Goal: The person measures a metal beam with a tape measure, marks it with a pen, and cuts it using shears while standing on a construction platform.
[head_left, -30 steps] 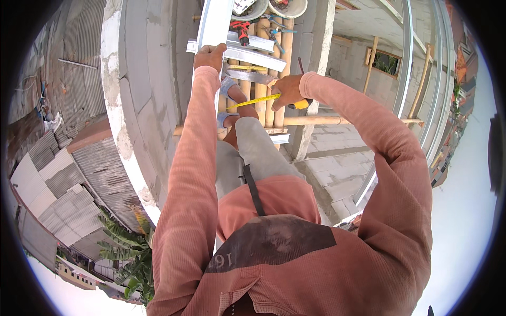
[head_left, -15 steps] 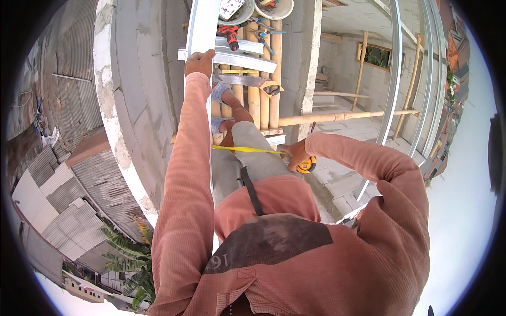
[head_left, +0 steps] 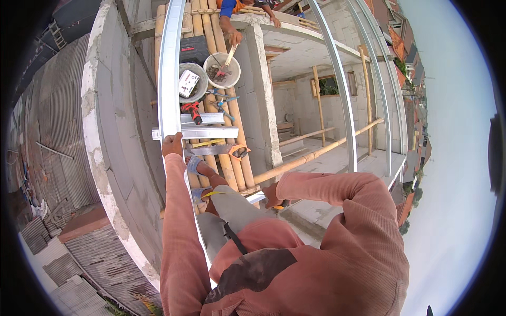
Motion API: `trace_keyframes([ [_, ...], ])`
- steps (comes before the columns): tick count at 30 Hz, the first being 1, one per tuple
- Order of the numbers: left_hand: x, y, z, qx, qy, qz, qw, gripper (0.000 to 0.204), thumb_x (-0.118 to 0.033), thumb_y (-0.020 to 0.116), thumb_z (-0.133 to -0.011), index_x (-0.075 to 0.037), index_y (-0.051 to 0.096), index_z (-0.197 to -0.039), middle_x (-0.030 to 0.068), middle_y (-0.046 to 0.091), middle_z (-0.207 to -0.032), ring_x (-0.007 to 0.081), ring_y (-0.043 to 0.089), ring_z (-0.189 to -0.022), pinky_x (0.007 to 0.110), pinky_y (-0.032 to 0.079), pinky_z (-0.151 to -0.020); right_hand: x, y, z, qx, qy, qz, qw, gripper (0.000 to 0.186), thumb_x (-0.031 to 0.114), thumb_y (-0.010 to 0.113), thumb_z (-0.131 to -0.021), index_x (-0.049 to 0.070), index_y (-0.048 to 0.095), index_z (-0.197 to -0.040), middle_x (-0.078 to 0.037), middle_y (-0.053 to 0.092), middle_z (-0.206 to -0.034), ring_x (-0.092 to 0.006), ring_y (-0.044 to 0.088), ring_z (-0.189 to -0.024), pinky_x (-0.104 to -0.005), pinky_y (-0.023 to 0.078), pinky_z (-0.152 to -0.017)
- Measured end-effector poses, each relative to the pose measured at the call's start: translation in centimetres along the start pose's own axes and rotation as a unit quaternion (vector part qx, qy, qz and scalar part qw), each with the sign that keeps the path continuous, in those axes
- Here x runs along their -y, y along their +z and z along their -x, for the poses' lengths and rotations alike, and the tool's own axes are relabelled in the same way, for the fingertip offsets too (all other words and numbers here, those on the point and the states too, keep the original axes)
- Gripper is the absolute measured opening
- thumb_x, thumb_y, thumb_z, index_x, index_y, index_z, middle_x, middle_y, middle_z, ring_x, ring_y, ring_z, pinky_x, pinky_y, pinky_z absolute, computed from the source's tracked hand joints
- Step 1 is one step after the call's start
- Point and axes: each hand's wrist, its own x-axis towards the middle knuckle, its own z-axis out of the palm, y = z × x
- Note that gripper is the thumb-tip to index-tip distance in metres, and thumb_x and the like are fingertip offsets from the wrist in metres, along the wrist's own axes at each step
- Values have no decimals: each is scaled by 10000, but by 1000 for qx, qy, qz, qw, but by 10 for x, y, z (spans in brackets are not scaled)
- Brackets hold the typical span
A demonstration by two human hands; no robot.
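My left hand [head_left: 172, 145] is closed round the edge of a long silvery metal channel [head_left: 169, 79] that runs away from me along my left side. In my right hand [head_left: 272, 196], by my right hip, is a tape measure [head_left: 282, 204] with an orange-yellow case, partly hidden by my fingers and sleeve. A short stretch of its yellow blade [head_left: 212, 193] shows across my thigh. Just beyond my feet, a handsaw [head_left: 219, 150] with an orange and black handle lies on bamboo poles [head_left: 234, 171], beside short metal channel offcuts [head_left: 211, 132].
A red cordless drill [head_left: 192, 112], blue-handled pliers [head_left: 222, 109], a grey bucket [head_left: 200, 95] with a white box and a black case [head_left: 194, 50] stand farther off. Another person's hand [head_left: 234, 37] holds a pale stick above a white bucket [head_left: 232, 81]. Metal rails [head_left: 342, 89] rise at right.
My view has shifted farther along the platform, bringing the other person into sight. Less of the yellow blade shows. My left hand still grips the channel, my right the tape measure.
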Motion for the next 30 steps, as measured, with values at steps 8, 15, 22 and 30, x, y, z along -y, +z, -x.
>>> trace_keyframes([
  [8,3,1,-5,0,-20,-24,1000,419,-428,709,-737,-17,694,-817,146,726,-821,261,690,-813,393,523,-830,10,-4,24,84,-54,-159,982,1033,418,802,-681,63,246,-1476,-184,523,-1287,-367,608,-1096,-453,579,-735],
  [15,8,-1,-7,-16,-26,-16,999,421,-428,705,-725,-18,694,-822,149,726,-830,268,688,-813,396,524,-831,28,-16,41,-37,-45,-120,991,1277,386,767,-686,41,-87,-1571,-270,341,-1446,-425,502,-1262,-490,450,-1001],
  [22,13,3,-14,-12,-23,-38,999,421,-431,713,-720,-33,712,-858,147,737,-886,280,693,-863,405,521,-865,24,-33,53,-101,-43,-123,986,1283,381,768,-709,87,-136,-1570,-264,271,-1484,-446,484,-1285,-488,450,-1021],
  [30,-2,7,-1,-2,-36,-60,998,454,-452,714,-750,-30,722,-916,156,741,-935,306,701,-919,411,519,-892,-27,-16,62,-144,19,-123,982,1236,409,722,-767,74,-165,-1559,-291,241,-1479,-476,467,-1297,-462,427,-1067],
])
